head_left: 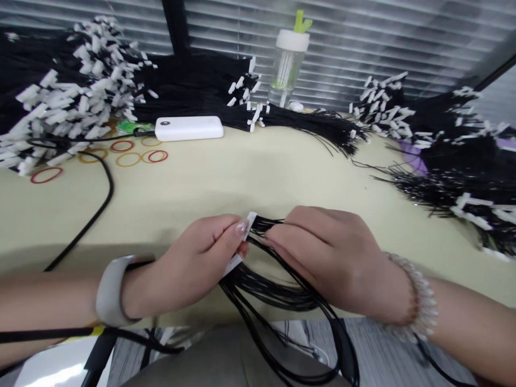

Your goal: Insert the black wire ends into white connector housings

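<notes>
My left hand (197, 258) is closed on a white plastic connector (242, 244) at the table's near edge, thumb pressed on top of it. Thin black wires (278, 290) run from the connector, loop under my hands and hang down off the table. My right hand (322, 252) is closed in a pinch on those black wires right beside the connector. A grey watch band sits on my left wrist and a clear bead bracelet on my right wrist.
Big heaps of black wire harnesses with white connectors lie at the back left (76, 86), back middle (250, 102) and right (451, 156). A white power bank (189, 128), several rubber bands (129, 156), a black cable (100, 199) and a clear bottle (288, 64) stand behind.
</notes>
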Demonstrator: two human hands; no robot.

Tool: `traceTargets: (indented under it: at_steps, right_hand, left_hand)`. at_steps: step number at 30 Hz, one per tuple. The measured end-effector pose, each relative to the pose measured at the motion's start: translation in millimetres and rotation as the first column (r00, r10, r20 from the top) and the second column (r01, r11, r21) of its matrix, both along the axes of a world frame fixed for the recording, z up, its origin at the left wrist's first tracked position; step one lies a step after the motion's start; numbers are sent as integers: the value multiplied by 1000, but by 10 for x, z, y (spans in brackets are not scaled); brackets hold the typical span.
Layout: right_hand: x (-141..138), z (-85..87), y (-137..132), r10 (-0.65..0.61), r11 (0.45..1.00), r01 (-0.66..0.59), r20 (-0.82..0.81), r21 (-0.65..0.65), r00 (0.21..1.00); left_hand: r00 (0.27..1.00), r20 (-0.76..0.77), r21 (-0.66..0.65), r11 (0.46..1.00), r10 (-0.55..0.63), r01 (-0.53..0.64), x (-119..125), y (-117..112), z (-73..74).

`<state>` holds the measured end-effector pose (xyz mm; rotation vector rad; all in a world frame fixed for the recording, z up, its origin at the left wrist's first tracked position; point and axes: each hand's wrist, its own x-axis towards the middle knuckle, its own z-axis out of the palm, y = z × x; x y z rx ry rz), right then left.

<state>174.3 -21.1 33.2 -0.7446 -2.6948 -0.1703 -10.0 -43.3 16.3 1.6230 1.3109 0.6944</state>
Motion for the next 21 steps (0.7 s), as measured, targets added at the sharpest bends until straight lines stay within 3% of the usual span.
traceTargets:
  at_steps: [14, 21]
  right_hand:
    - [-50, -13, -18, -53, 996, 49, 55, 73, 997]
    - [17, 53, -14, -58, 998, 57, 41, 24, 997]
  left_hand:
    - [998, -31, 91, 994, -54, 56, -28, -7, -25]
    - [999, -45, 78, 996, -28, 32, -28, -8, -19]
